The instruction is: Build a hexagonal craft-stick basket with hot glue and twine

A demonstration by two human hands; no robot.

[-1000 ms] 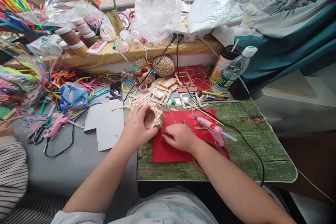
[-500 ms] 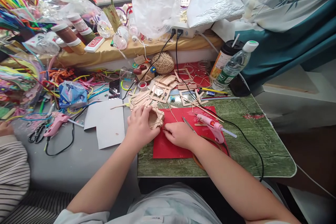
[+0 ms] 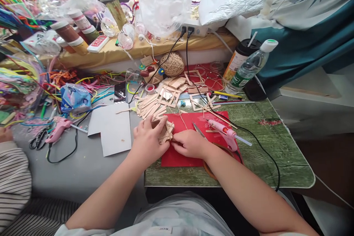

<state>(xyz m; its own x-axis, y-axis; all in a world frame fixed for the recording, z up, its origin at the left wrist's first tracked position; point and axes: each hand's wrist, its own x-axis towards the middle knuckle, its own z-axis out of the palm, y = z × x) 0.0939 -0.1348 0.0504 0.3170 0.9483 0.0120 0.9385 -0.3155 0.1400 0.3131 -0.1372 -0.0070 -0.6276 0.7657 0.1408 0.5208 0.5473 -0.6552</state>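
My left hand (image 3: 148,140) is closed around a small structure of glued wooden sticks (image 3: 166,131), which rests at the left edge of a red mat (image 3: 190,118). My right hand (image 3: 189,143) lies on the mat just right of the structure, its fingers pinched at the lower corner of the sticks. A pink glue gun (image 3: 225,132) rests on the mat to the right of that hand, its black cord trailing off over the green tabletop (image 3: 260,155). Loose wooden sticks and stick frames (image 3: 155,105) lie just beyond the hands.
White card sheets (image 3: 113,127) lie left of my left hand. A second pink glue gun (image 3: 56,129) and scissors (image 3: 37,141) sit far left by a person's striped sleeve (image 3: 12,177). A twine ball (image 3: 172,64), water bottle (image 3: 249,68) and lidded cup (image 3: 238,59) stand behind.
Both hands stayed on the stick structure; it has turned and tilted a little under my left hand, and my right fingers closed in on its corner.
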